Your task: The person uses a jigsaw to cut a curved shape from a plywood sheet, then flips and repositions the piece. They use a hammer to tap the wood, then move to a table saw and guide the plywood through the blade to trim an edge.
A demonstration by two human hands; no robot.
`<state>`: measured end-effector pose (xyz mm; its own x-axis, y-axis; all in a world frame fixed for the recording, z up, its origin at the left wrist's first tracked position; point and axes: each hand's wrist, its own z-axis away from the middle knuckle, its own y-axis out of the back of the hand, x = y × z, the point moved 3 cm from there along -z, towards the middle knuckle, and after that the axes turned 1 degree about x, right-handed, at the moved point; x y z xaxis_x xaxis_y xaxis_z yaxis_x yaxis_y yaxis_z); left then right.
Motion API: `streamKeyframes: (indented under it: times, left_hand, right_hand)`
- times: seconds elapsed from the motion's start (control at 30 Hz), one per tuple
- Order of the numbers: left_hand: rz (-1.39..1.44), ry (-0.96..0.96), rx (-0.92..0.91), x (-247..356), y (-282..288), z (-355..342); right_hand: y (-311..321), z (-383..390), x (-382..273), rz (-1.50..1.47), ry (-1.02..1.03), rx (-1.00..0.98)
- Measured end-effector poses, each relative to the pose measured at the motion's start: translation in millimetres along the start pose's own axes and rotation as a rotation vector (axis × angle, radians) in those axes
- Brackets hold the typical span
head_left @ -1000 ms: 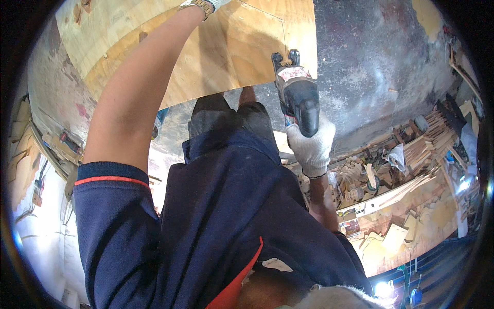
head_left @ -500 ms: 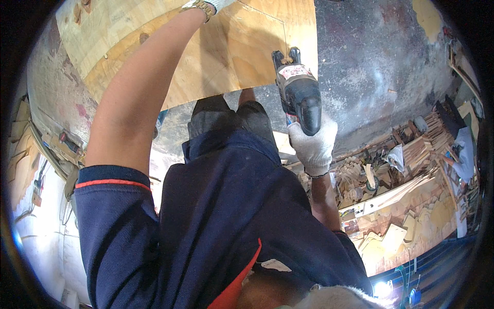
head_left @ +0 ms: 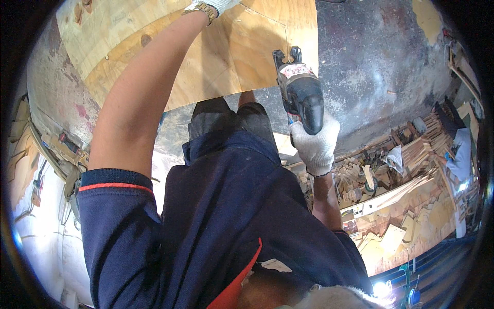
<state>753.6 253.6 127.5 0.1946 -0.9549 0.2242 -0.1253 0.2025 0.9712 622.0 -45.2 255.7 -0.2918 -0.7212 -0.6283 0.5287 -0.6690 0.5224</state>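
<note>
My right hand (head_left: 317, 147), in a white knit glove, is wrapped round the handle of a black and grey jigsaw (head_left: 304, 98). The jigsaw's forked base plate lies over the near right part of a plywood sheet (head_left: 190, 62), and its body juts past the sheet's near edge toward me. A thin line runs on the wood ahead of the tool; the blade is hidden. At the top edge of the view, my left hand (head_left: 223, 4), also in a white glove, is over the plywood with a gold-coloured watch (head_left: 210, 11) at its wrist. Its fingers are cut off by the picture's edge.
My legs (head_left: 231, 121) stand just below the sheet's near edge. Grey, stained floor (head_left: 370, 67) stretches to the right. Wood offcuts (head_left: 355, 180) and thin strips are heaped at the right, beside a board (head_left: 427, 221) bearing flat wood pieces. More scraps (head_left: 20, 159) lie far left.
My left arm and hand have shifted slightly to the right. The jigsaw and my right hand have moved only a little to the right. The plywood looks unmoved.
</note>
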Motion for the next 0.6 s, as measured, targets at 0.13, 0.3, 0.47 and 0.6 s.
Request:
streamKeyframes:
  times: [0.13, 0.3, 0.47, 0.6]
  left_hand:
    - [0.003, -0.006, 0.014, -0.2, 2.0, 2.0]
    - [-0.039, -0.023, 0.069, -0.1, 2.9, 4.0]
    - [-0.027, -0.039, 0.073, -0.8, 3.0, 6.5]
    - [-0.028, -0.022, 0.072, 0.5, 5.3, 8.2]
  right_hand:
    - [-0.2, 0.8, -2.4, -0.001, 0.027, 0.023]
    - [-0.1, 1.1, -4.7, 0.0, 0.036, 0.024]
    - [1.7, 1.1, -7.0, -0.003, 0.035, 0.017]
    - [1.6, 0.4, -9.9, -0.021, 0.036, 0.009]
